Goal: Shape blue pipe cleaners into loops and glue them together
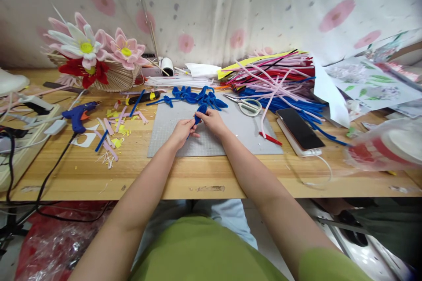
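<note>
Both hands meet over the grey cutting mat [211,148]. My left hand [183,132] is closed, pinching the lower part of a blue pipe cleaner petal [201,111]. From the other side, the fingers of my right hand [212,122] grip the same piece near its upper end. Part of the petal is hidden behind the fingers. Just beyond the hands lies a pile of shaped blue pipe cleaner pieces [189,95]. Scissors [249,107] with pale handles rest at the mat's right, and a red pen-like tool [271,138] lies near its right edge.
At the left are a blue glue gun [79,116], a power strip [31,140], and pink and yellow scraps [115,129]. Pipe cleaner flowers [95,50] stand behind. Bundled pipe cleaners [280,74], a phone [300,128] and a bagged cup [385,147] occupy the right.
</note>
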A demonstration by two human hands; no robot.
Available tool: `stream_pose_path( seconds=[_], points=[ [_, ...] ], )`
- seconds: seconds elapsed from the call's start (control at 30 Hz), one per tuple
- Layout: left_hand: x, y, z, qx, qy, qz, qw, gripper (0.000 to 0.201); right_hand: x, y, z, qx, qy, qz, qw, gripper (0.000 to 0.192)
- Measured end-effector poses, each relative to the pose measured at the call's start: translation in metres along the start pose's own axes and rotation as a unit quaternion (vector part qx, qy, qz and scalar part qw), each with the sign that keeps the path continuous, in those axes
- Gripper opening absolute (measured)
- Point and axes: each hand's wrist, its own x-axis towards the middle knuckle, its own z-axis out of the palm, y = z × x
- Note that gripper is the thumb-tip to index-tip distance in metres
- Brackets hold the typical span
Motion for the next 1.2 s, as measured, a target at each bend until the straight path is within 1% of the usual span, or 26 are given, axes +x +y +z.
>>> stream_pose_path(
  seconds=[0.07, 0.13, 0.23, 0.3, 0.4, 0.53, 0.67, 0.77, 0.93, 1.1, 1.2],
  points=[
    [0.0, -0.001, 0.001, 0.001, -0.002, -0.003, 1.0, 0.028, 0.002, 0.001, 0.001, -0.045, 0.023, -0.02, 0.999, 0.02],
    [0.0, -0.001, 0.001, 0.017, -0.007, 0.001, 1.0, 0.031, 0.002, 0.003, 0.001, -0.075, 0.027, -0.032, 0.996, 0.019],
    [0.001, -0.002, 0.0, 0.063, -0.012, 0.02, 0.998, 0.027, 0.003, 0.006, 0.0, -0.079, 0.024, -0.052, 0.995, 0.021],
    [0.001, -0.002, -0.001, 0.093, -0.003, 0.03, 0.995, 0.027, 0.004, 0.009, 0.0, -0.069, 0.011, -0.057, 0.996, 0.025],
    [0.002, -0.001, -0.002, 0.11, 0.009, 0.033, 0.993, 0.033, 0.004, 0.008, -0.001, -0.042, -0.015, -0.025, 0.999, 0.032],
    [0.001, 0.002, -0.003, 0.084, -0.001, 0.003, 0.996, 0.027, 0.0, 0.003, -0.002, 0.022, -0.034, 0.039, 0.998, 0.035],
    [0.0, 0.005, -0.003, 0.067, -0.014, -0.05, 0.996, 0.021, -0.003, 0.001, -0.004, 0.086, -0.04, 0.058, 0.994, 0.036],
    [0.0, 0.008, -0.003, 0.071, -0.018, -0.064, 0.995, 0.02, -0.003, 0.003, -0.004, 0.113, -0.049, 0.07, 0.99, 0.038],
    [0.0, 0.009, -0.006, 0.11, -0.039, -0.049, 0.992, 0.023, -0.002, 0.007, -0.004, 0.121, -0.051, 0.064, 0.989, 0.038],
    [0.002, 0.005, -0.009, 0.16, -0.022, -0.001, 0.987, 0.024, -0.002, 0.004, -0.009, 0.08, -0.084, 0.027, 0.993, 0.039],
    [0.003, 0.004, -0.009, 0.158, -0.013, 0.008, 0.987, 0.02, -0.002, 0.002, -0.013, 0.033, -0.108, 0.013, 0.994, 0.039]
  ],
)
